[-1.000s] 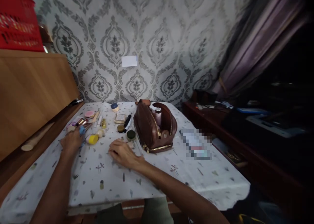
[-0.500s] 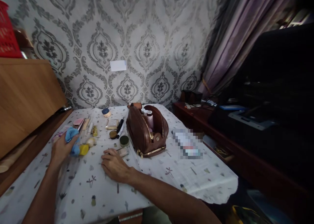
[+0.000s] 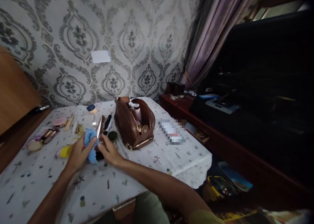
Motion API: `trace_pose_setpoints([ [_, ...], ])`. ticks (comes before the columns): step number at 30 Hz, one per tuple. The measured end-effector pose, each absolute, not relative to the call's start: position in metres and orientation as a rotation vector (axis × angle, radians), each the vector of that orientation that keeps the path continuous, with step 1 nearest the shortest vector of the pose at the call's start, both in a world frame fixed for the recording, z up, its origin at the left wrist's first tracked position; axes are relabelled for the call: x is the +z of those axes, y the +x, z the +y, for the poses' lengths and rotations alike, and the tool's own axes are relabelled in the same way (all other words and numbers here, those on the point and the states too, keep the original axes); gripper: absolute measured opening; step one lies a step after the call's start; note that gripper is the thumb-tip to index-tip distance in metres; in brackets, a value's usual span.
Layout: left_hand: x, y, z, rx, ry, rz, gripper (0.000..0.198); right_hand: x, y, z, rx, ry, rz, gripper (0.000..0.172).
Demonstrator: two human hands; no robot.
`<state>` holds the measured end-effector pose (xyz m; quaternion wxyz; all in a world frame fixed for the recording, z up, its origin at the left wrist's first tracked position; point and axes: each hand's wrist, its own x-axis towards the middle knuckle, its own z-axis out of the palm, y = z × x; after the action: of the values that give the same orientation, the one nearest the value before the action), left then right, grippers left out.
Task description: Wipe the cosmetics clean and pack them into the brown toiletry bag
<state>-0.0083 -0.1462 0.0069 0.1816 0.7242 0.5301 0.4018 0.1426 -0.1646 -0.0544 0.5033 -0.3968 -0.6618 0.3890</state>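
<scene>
Cloth [image 3: 89, 136] pinched in left grip [image 3: 78, 153] partly hides a tube [image 3: 100, 127]. Whether right grip [image 3: 109, 152] pinches, I cannot tell. Bag [image 3: 124, 124] holds bottles [image 3: 137, 114]

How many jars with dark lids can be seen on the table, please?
2: a blue-lidded jar near the far edge of the table, and a green-lidded jar just beyond the right hand, beside the bag. Others may be hidden.

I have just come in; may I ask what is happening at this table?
The person's left hand holds a blue cloth together with a shiny slim item; the right hand is close against them, its grip unclear. To the right stands an open brown bag with a bottle showing inside. Cosmetics, including a blue-lidded jar, are spread on the patterned white tablecloth.
</scene>
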Motion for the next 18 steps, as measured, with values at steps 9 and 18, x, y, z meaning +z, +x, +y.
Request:
trace_pose_setpoints([
  [9,-0.012,-0.016,-0.138,1.122,2.100,1.578,0.046,-0.055,0.145,-0.156,1.291,-0.877,-1.319,0.067],
  [18,-0.018,-0.005,-0.141,1.339,2.517,1.721,0.046,-0.053,0.141,-0.153,1.659,-0.700,-1.052,0.051],
])
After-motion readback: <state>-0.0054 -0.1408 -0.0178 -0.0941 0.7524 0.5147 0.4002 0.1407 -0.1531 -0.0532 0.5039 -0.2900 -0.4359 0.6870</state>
